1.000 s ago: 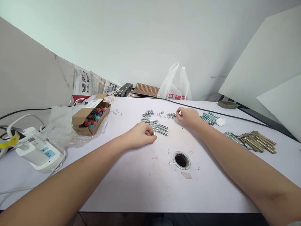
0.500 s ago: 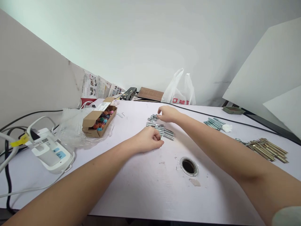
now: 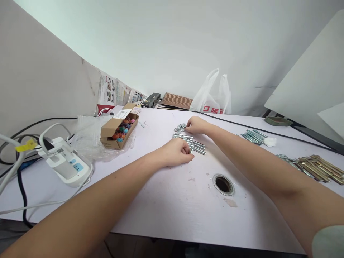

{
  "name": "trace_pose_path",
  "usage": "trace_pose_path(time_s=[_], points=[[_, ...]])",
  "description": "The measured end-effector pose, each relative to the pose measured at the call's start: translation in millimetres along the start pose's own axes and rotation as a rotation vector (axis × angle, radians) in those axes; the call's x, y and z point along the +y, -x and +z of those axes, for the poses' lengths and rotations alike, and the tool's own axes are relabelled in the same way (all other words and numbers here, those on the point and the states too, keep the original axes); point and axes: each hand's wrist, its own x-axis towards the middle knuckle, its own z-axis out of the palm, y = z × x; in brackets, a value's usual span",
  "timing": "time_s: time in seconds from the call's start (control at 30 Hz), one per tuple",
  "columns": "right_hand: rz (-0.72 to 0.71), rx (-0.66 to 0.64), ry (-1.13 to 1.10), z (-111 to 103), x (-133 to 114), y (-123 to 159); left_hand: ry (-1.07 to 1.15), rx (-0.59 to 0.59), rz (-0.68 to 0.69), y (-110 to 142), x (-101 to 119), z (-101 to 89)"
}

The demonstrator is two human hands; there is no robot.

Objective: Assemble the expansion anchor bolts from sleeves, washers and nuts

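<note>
My left hand (image 3: 177, 152) is closed in a pinch, and a short silver metal cylinder (image 3: 191, 151) shows upright between its thumb and fingers. Just beyond it lie several silver metal cylinders (image 3: 199, 147) in a loose row, partly covered by the hand. At the right edge of a small pile of hex nuts (image 3: 179, 127) is my right hand (image 3: 197, 126). Its thumb and fingertips are bent together at the nuts; whatever they grip is hidden. The right hand covers the spot where washers lay.
To the right lie silver bolts (image 3: 252, 136) beside white tissue (image 3: 269, 142), and brass-coloured bolts (image 3: 319, 168). A round hole (image 3: 223, 185) opens in the table. On the left are a carton (image 3: 120, 130) of colourful pieces and a white power adapter (image 3: 66, 161). A plastic bag (image 3: 212, 96) stands behind.
My right hand has moved left from the washers to the nut pile. The left hand keeps its pinch on the silver cylinder. The whole view has shifted a little.
</note>
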Motion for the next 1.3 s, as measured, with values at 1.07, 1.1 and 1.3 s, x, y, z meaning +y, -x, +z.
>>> trace_pose_path(time_s=[1.07, 1.1, 1.3], points=[[0.266, -0.254, -1.079, 1, 56, 96, -0.022, -0.045, -0.073, 0, 7, -2.9], [0.209, -0.246, -0.954, 0, 54, 99, -0.021, -0.047, -0.074, 0, 7, -2.9], [0.031, -0.258, -0.568, -2, 50, 105, -0.014, -0.072, -0.104, 0, 9, -2.9]])
